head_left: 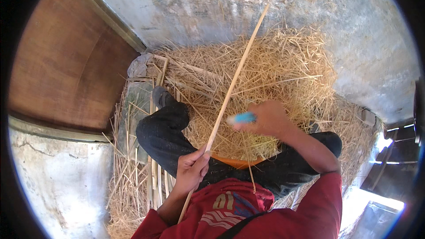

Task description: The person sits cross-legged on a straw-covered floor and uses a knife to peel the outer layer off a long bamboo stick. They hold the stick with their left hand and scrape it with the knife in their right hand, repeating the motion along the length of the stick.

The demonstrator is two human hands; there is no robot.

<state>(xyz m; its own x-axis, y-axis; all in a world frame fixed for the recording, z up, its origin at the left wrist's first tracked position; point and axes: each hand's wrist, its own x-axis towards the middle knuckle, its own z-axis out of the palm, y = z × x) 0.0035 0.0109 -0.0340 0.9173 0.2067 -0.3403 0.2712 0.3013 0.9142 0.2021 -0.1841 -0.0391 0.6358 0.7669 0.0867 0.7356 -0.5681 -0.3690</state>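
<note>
A long, pale strip of wood or bamboo [235,79] slants from beside my waist up toward the far wall. My left hand [191,167] is closed round its lower part, and its tail end runs down past the wrist across my red shirt. To the right of the strip, my right hand [268,118] is closed on a blue-handled tool [245,117]. Motion smears this tool; its whitish tip points left toward the strip, with a small gap between them. What kind of tool it is cannot be made out.
Straw and shavings [287,62] are heaped in front of me, against the stained wall [199,13]. More long strips [155,177] lie at my left over a stone slab [135,95]. A brown board [66,66] stands at left. Something orange [232,161] shows between my legs.
</note>
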